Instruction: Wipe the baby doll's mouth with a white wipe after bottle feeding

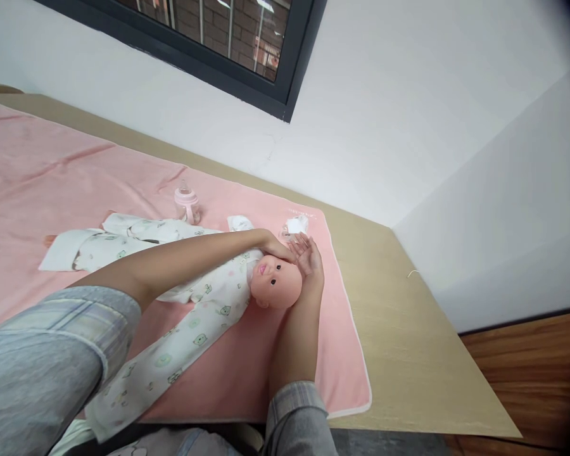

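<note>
1. Your left hand reaches across a bald, pink-skinned baby doll in a white suit printed with green animal motifs. It lies along the far side of the head, seen mostly from the back; you cannot tell from here whether its fingers grip anything.
2. Your right hand is loosely open at the crown, palm showing and fingers slightly bent, with nothing visible in it. Its wrist appears to touch the head.
3. The doll lies lengthwise on a soft pink blanket with a pale hem, spread over a light wood-toned bench. Its head points to the bench's right end and one sleeve stretches to the near edge. The blanket probably serves as padding; your hands, cupped around the crown, would keep the head from rolling.
4. Towards the bench's far edge stands a clear feeding bottle with a pink collar and handle, upright, presumably so that it stays put.
5. Just beyond your fingertips, near the blanket's far right corner, sits a small transparent item with a white patch; its exact kind is unclear.
6. Pale lettering runs along that corner, too small to read. No brand is legible anywhere.
</note>
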Available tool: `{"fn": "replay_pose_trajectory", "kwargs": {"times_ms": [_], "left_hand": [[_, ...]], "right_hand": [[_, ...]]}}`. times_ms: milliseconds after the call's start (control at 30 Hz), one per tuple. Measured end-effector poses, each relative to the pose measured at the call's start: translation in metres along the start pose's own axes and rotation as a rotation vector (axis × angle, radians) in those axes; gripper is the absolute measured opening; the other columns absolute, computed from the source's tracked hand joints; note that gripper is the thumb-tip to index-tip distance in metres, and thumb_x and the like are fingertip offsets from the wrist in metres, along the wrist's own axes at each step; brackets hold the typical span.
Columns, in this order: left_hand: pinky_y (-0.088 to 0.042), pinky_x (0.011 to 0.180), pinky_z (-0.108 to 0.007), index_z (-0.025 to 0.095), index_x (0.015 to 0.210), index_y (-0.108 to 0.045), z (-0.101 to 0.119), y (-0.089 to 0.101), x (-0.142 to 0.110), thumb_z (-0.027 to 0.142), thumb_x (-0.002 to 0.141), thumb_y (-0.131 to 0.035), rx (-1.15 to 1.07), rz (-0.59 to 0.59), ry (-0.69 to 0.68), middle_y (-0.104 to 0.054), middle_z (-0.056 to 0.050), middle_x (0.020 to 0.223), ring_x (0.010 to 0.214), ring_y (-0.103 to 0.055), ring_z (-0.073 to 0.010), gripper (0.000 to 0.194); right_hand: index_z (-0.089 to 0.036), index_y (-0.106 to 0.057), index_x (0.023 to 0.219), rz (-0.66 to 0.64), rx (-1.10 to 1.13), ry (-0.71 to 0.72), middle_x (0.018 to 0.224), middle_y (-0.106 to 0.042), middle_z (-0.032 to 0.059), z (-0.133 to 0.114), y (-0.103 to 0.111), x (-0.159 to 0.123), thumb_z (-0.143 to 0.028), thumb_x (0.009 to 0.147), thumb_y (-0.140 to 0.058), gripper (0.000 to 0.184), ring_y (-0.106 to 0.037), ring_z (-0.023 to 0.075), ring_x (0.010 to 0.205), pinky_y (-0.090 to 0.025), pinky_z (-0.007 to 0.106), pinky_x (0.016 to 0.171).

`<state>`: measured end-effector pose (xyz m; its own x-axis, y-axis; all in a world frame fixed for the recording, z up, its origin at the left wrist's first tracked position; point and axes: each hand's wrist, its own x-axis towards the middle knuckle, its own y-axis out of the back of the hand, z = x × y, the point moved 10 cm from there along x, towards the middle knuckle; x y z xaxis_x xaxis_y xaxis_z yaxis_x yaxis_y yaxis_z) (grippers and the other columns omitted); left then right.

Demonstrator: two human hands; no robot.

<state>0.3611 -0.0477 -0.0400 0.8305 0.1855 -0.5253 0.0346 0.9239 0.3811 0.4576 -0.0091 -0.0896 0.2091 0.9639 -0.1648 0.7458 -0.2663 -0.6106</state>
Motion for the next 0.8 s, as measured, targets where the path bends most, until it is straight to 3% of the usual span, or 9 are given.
{"fn": "replay_pose_trajectory", "kwargs": {"times_ms": [167, 333, 467, 567, 800], "left_hand": [[-0.056, 0.08, -0.036, 0.021, 0.09, -0.075, -0.011, 0.011, 0.007, 0.061, 0.066, -0.067, -0.046, 0.055, 0.033, -0.073, -0.009, 0.085, 0.094, -0.066, -0.0313, 0.047], [-0.052, 0.078, -0.034, 0.021, 0.086, -0.072, -0.014, 0.051, 0.003, 0.055, 0.057, -0.075, -0.077, 0.317, 0.007, -0.07, -0.008, 0.088, 0.094, -0.062, -0.0306, 0.045], [-0.049, 0.086, -0.036, 0.02, 0.088, -0.07, -0.02, 0.083, -0.01, 0.048, 0.061, -0.073, -0.138, 0.545, 0.007, -0.068, -0.008, 0.099, 0.102, -0.059, -0.0301, 0.039], [-0.05, 0.083, -0.036, 0.017, 0.089, -0.068, -0.03, 0.097, -0.017, 0.056, 0.067, -0.072, -0.216, 0.656, 0.042, -0.066, -0.011, 0.102, 0.096, -0.06, -0.0286, 0.045], [-0.055, 0.071, -0.033, 0.017, 0.094, -0.068, -0.045, 0.104, -0.015, 0.08, 0.08, -0.056, -0.453, 0.706, 0.063, -0.065, -0.016, 0.105, 0.081, -0.061, -0.0235, 0.066]], "right_hand": [[-0.021, -0.069, 0.103, -0.017, 0.044, -0.015, 0.141, -0.06, 0.0072, 0.009, -0.004, 0.006, -0.041, 0.093, -0.056, 0.026, -0.068, 0.0176, 0.114, -0.055, 0.035, 0.104], [-0.019, -0.068, 0.108, -0.049, 0.121, 0.023, 0.152, -0.051, 0.0079, 0.003, -0.007, 0.005, -0.042, 0.096, -0.048, 0.033, -0.062, 0.0174, 0.127, -0.053, 0.036, 0.106], [-0.019, -0.069, 0.111, -0.087, 0.131, 0.066, 0.153, -0.05, 0.0058, -0.006, -0.009, 0.002, -0.044, 0.097, -0.045, 0.037, -0.061, 0.0145, 0.127, -0.051, 0.033, 0.109], [-0.021, -0.07, 0.112, -0.126, 0.114, 0.104, 0.151, -0.053, 0.0047, -0.011, -0.013, -0.002, -0.046, 0.097, -0.043, 0.039, -0.061, 0.0128, 0.126, -0.049, 0.032, 0.111], [-0.022, -0.071, 0.113, -0.194, 0.054, 0.07, 0.143, -0.06, 0.0055, -0.009, -0.028, -0.01, -0.045, 0.097, -0.04, 0.042, -0.065, 0.0137, 0.12, -0.048, 0.033, 0.111]]}}
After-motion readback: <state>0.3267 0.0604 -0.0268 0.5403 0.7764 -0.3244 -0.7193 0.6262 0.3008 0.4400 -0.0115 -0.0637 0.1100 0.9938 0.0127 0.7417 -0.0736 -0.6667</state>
